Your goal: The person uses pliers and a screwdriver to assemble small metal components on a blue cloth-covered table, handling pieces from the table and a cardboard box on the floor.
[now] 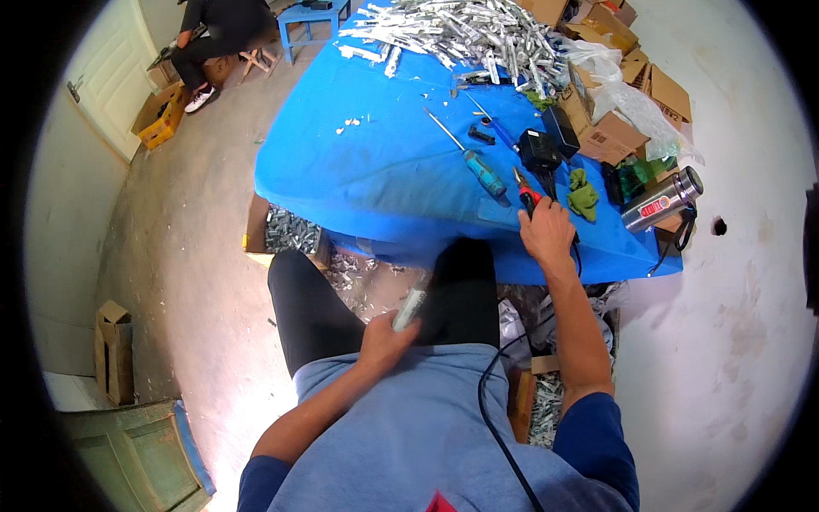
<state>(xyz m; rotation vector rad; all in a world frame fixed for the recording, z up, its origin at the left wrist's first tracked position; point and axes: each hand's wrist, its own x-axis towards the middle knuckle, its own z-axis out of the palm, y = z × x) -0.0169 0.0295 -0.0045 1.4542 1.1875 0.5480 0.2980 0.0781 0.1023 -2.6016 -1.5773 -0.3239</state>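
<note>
My left hand (386,343) is closed around a pale, printed tube (411,305), held at a slant above my lap. The tube's far end is blurred. At the table's near right edge, my right hand (548,229) grips what look like pliers (526,192) with red and black handles, their narrow tip pointing away from me. Left of them lies a screwdriver (485,172) with a teal handle. A crumpled green cloth (583,196) is just right of the pliers. Beyond them sits a black power adapter (539,150).
A heap of silvery tubes (478,34) covers the far end of the blue-covered table (341,162). A steel flask (661,200) stands tilted at the right, near cardboard boxes (612,136). A box of small grey parts (290,232) sits below the left edge. A black cable (486,418) crosses my shirt.
</note>
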